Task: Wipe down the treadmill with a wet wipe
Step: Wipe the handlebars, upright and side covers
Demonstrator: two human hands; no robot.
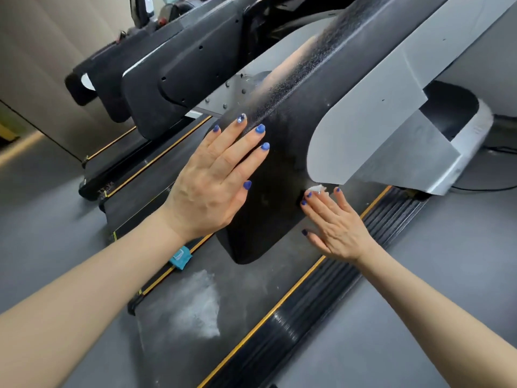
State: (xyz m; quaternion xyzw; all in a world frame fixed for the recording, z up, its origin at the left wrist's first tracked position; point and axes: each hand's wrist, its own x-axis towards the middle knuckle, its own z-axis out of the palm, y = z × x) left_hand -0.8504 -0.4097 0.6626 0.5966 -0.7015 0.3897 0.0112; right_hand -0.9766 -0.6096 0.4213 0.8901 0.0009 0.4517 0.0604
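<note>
1. The floor (42, 197) is spreading grey around the machines, and a black cable (484, 188) is lying on it at the right edge.
2. The treadmill (282, 152) is filling the middle of the view, its black textured console tilting up and away, with a grey panel (372, 113) sitting over its right side.
3. The belt (251, 289) is running below the console, carrying a white dusty smear (200, 306), with yellow-lined side rails (330, 292) flanking it.
4. Two more treadmills (117, 65) are standing in a row behind, to the left.
5. The left hand (212, 180) is lying flat on the console's black face, its fingers (240, 141) straight, spread and holding nothing.
6. The right hand (335, 228) is reaching to the console's lower edge just under the grey panel, its fingers (321, 203) nearly straight and pressing down on the wet wipe.
7. A teal packet (181, 257) is resting on the left side rail, just beyond the left forearm.
8. The wet wipe (316, 189) is showing only as a small white crumple beyond the right fingertips, touching the black surface beside the grey panel's lower corner.
</note>
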